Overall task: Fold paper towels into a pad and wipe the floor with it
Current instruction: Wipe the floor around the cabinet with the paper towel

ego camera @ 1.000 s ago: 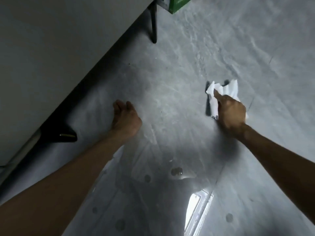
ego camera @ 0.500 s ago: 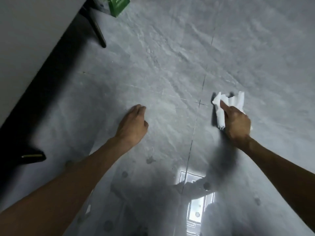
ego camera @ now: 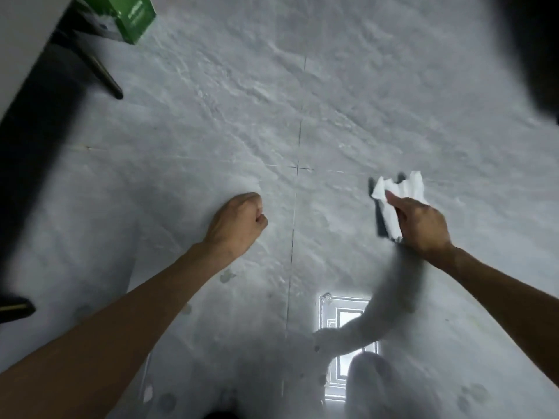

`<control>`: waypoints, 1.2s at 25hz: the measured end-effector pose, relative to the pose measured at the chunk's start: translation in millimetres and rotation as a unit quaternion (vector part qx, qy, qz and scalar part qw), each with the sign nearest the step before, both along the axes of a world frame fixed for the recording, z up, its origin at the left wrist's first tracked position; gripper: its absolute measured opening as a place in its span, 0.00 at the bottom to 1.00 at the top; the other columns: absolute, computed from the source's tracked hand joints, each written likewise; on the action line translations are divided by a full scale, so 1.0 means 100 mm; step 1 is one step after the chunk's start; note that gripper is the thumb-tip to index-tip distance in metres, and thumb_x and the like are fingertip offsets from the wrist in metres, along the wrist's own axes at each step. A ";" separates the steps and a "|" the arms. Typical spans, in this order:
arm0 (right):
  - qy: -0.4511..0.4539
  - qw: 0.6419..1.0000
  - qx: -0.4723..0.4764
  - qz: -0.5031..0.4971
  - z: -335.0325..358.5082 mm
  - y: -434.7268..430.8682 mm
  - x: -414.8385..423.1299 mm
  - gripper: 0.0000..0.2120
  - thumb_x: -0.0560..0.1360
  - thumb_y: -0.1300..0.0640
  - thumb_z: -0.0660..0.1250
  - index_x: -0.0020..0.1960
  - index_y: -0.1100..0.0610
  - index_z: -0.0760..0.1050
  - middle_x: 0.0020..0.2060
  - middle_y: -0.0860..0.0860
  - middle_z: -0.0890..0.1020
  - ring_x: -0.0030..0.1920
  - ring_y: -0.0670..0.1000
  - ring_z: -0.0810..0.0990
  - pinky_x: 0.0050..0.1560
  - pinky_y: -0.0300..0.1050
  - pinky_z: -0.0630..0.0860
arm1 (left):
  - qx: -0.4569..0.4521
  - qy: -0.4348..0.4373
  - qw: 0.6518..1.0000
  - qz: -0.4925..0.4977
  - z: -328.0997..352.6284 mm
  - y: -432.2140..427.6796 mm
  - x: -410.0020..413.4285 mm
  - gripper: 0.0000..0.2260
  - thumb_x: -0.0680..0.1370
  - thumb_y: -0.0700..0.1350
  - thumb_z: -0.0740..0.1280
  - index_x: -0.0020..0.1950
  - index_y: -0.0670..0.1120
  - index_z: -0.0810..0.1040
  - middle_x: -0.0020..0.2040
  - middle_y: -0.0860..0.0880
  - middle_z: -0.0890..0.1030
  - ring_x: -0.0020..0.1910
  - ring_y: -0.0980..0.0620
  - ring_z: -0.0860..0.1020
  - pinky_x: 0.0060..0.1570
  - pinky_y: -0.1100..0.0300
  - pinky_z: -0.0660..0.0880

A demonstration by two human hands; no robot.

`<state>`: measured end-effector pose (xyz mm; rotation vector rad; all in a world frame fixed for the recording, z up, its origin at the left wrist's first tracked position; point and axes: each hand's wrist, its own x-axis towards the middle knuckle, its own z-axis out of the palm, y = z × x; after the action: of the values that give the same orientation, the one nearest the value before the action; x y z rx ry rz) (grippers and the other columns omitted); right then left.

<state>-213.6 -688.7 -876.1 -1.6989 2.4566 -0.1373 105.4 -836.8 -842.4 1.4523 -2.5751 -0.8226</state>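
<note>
A crumpled white paper towel pad (ego camera: 402, 189) lies against the grey marbled floor (ego camera: 242, 101) at the right of centre. My right hand (ego camera: 420, 225) grips its near edge, with the index finger stretched along the pad. Part of the pad is hidden under that hand. My left hand (ego camera: 239, 225) hovers over or rests on the floor left of the tile seam, curled into a fist with nothing in it. Several small round wet spots (ego camera: 227, 276) dot the floor near my forearms.
A green carton (ego camera: 133, 16) stands at the top left beside a thin dark furniture leg (ego camera: 102, 77). A pale wall or panel (ego camera: 21, 31) with a dark shadowed base runs down the left edge. A bright ceiling-light reflection (ego camera: 341, 322) shines on the floor near me.
The view has swung so the wall sits further left. My left hand has curled from loosely spread fingers into a fist. My right hand keeps hold of the pad.
</note>
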 end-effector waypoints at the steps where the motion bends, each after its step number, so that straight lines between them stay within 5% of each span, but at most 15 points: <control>1: -0.003 0.994 -0.013 -0.113 0.00 0.13 -0.10 0.27 0.75 0.61 0.66 0.71 0.43 0.70 0.51 0.60 0.83 0.42 0.65 0.81 0.38 0.52 0.74 | 0.010 0.001 1.000 -0.028 0.00 0.05 -0.14 0.15 0.74 0.39 0.65 0.32 0.46 0.62 0.37 0.45 0.74 0.47 0.43 0.77 0.53 0.49 0.75; 3: -0.004 0.992 -0.039 -0.122 -0.12 0.45 0.11 0.26 0.74 0.65 0.67 0.69 0.49 0.72 0.44 0.60 0.83 0.36 0.64 0.81 0.34 0.52 0.76 | 0.022 0.001 0.996 -0.086 -0.02 0.18 -0.47 0.11 0.74 0.39 0.65 0.35 0.45 0.65 0.44 0.42 0.77 0.56 0.44 0.77 0.55 0.50 0.72; 5: -0.012 0.996 -0.055 0.066 -0.28 0.84 0.50 0.28 0.72 0.67 0.68 0.69 0.50 0.72 0.37 0.54 0.79 0.33 0.59 0.78 0.32 0.50 0.76 | 0.021 0.003 0.989 -0.147 -0.10 0.36 -0.80 0.06 0.75 0.39 0.64 0.39 0.43 0.70 0.54 0.40 0.78 0.63 0.45 0.73 0.61 0.56 0.66; 7: -0.009 0.962 -0.006 0.271 -0.26 1.14 0.50 0.26 0.74 0.63 0.65 0.70 0.48 0.70 0.36 0.50 0.75 0.35 0.53 0.75 0.36 0.46 0.72 | -0.006 0.005 0.977 -0.212 -0.20 0.56 -1.08 0.03 0.76 0.39 0.63 0.44 0.40 0.73 0.61 0.37 0.76 0.70 0.45 0.68 0.66 0.60 0.61; 8: 0.008 0.954 -0.001 0.300 -0.23 1.22 0.29 0.24 0.76 0.60 0.62 0.70 0.46 0.70 0.37 0.50 0.76 0.37 0.52 0.75 0.37 0.45 0.73 | -0.025 0.008 0.970 -0.240 -0.26 0.65 -1.18 0.04 0.76 0.40 0.63 0.46 0.40 0.74 0.62 0.36 0.76 0.71 0.44 0.67 0.68 0.59 0.60; 9: 0.032 0.967 -0.001 0.254 -0.20 1.33 0.02 0.23 0.77 0.58 0.62 0.70 0.44 0.69 0.38 0.51 0.78 0.38 0.54 0.77 0.37 0.46 0.75 | -0.041 0.012 0.965 -0.260 -0.31 0.73 -1.27 0.05 0.77 0.41 0.63 0.47 0.39 0.74 0.63 0.35 0.75 0.71 0.43 0.66 0.69 0.57 0.60; 11: 0.050 0.999 0.002 -0.002 -0.13 1.66 -0.55 0.29 0.75 0.61 0.66 0.71 0.39 0.67 0.44 0.55 0.82 0.42 0.61 0.81 0.38 0.52 0.78 | -0.073 0.008 0.958 -0.278 -0.41 0.87 -1.41 0.06 0.77 0.42 0.62 0.49 0.40 0.74 0.65 0.34 0.72 0.69 0.40 0.67 0.70 0.55 0.61; 14: 0.024 0.931 0.007 -0.365 -0.13 2.15 -0.65 0.31 0.74 0.66 0.64 0.73 0.44 0.67 0.46 0.61 0.81 0.43 0.66 0.80 0.38 0.55 0.77 | -0.114 -0.036 0.950 -0.287 -0.48 1.01 -1.54 0.08 0.77 0.44 0.58 0.50 0.40 0.73 0.62 0.34 0.73 0.66 0.38 0.69 0.67 0.50 0.67; 16: 0.014 0.932 -0.022 -0.361 -0.15 2.05 -0.17 0.27 0.75 0.66 0.63 0.71 0.48 0.70 0.41 0.59 0.81 0.37 0.64 0.79 0.34 0.52 0.75 | -0.110 -0.047 0.958 -0.261 -0.43 1.06 -1.60 0.07 0.75 0.42 0.60 0.49 0.41 0.72 0.57 0.37 0.76 0.61 0.39 0.72 0.58 0.50 0.72; 18: -0.017 0.991 -0.026 -0.129 -0.21 1.86 0.38 0.28 0.72 0.65 0.69 0.70 0.48 0.71 0.36 0.53 0.79 0.32 0.60 0.78 0.31 0.48 0.72 | -0.106 -0.046 0.962 -0.248 -0.38 1.08 -1.63 0.07 0.73 0.41 0.62 0.50 0.42 0.73 0.52 0.40 0.76 0.57 0.41 0.74 0.51 0.51 0.73; 20: -0.031 0.992 0.026 0.118 -0.17 1.72 0.61 0.31 0.71 0.61 0.70 0.71 0.46 0.68 0.36 0.50 0.76 0.33 0.55 0.77 0.31 0.46 0.73 | -0.100 -0.032 0.964 -0.245 -0.34 1.05 -1.61 0.09 0.71 0.38 0.64 0.50 0.41 0.74 0.50 0.41 0.77 0.52 0.41 0.76 0.47 0.51 0.74; 21: -0.027 0.986 0.008 0.162 -0.12 1.63 0.45 0.30 0.72 0.59 0.68 0.72 0.46 0.67 0.37 0.49 0.76 0.34 0.54 0.77 0.32 0.45 0.73 | -0.090 -0.023 0.967 -0.239 -0.32 1.03 -1.59 0.10 0.70 0.37 0.65 0.51 0.41 0.74 0.50 0.41 0.77 0.51 0.41 0.77 0.46 0.52 0.74; 24: 0.024 0.995 -0.094 0.021 -0.02 1.35 -0.38 0.26 0.75 0.59 0.64 0.73 0.52 0.68 0.40 0.54 0.81 0.36 0.58 0.80 0.34 0.47 0.76 | -0.059 -0.007 0.975 -0.213 -0.31 0.96 -1.57 0.12 0.73 0.38 0.64 0.55 0.43 0.73 0.54 0.44 0.77 0.52 0.44 0.78 0.48 0.54 0.74; 27: 0.041 0.980 -0.025 -0.192 0.03 1.21 -1.37 0.23 0.80 0.58 0.62 0.74 0.52 0.67 0.55 0.63 0.81 0.51 0.65 0.80 0.48 0.55 0.75 | -0.058 -0.009 0.972 -0.225 -0.32 0.96 -1.63 0.13 0.73 0.38 0.63 0.57 0.43 0.73 0.57 0.44 0.76 0.58 0.45 0.75 0.54 0.54 0.72; 30: 0.030 0.956 0.013 -0.293 -0.13 1.17 -1.71 0.22 0.77 0.59 0.64 0.71 0.54 0.71 0.57 0.65 0.77 0.56 0.66 0.76 0.53 0.56 0.73 | -0.071 -0.037 0.967 -0.240 -0.38 0.94 -1.67 0.14 0.73 0.40 0.63 0.59 0.43 0.71 0.61 0.42 0.72 0.66 0.44 0.68 0.63 0.54 0.68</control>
<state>-384.9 -571.8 -889.6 -0.9240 2.9138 -0.1166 -61.9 -742.6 -879.9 0.8418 -3.0215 -0.6095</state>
